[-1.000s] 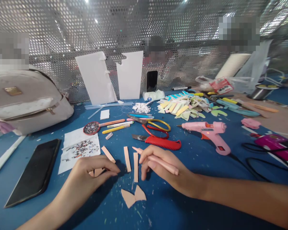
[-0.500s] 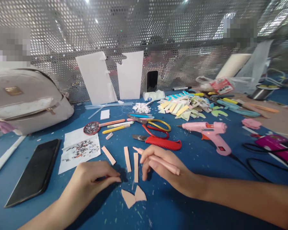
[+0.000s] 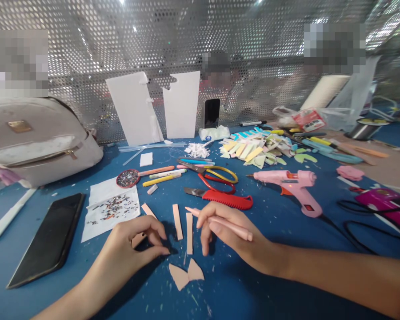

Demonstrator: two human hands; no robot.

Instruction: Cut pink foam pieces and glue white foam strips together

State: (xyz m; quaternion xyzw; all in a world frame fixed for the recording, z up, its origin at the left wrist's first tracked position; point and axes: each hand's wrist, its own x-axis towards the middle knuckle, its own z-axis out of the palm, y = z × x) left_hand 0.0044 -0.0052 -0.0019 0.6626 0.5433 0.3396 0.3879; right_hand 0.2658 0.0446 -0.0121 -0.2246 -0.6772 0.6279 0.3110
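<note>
My right hand [image 3: 231,229] holds a pink marker [image 3: 231,228] between its fingers, tip pointing left over the table. Below that tip lie two narrow peach strips, a left strip [image 3: 178,221] and a right strip [image 3: 190,233]. My left hand [image 3: 140,244] hovers left of them, thumb and fingers apart, nothing visibly gripped. It partly covers a third peach strip [image 3: 148,210]. Through the gap behind its thumb shows a peach piece [image 3: 138,240] with a dark spot, mostly hidden. Two peach cut pieces [image 3: 179,276] lie nearest me.
Beyond my hands lie a red cutter [image 3: 226,199], scissors [image 3: 205,171] and several markers [image 3: 162,179]. A pink glue gun [image 3: 288,180] with a cord is to the right. On the left are a phone [image 3: 48,240], a sheet with small beads [image 3: 111,209] and a backpack [image 3: 43,146].
My left hand's thumb and fingers have parted, and the hand has shifted slightly, covering more of the leftmost strip. My right hand keeps the marker nearly in place.
</note>
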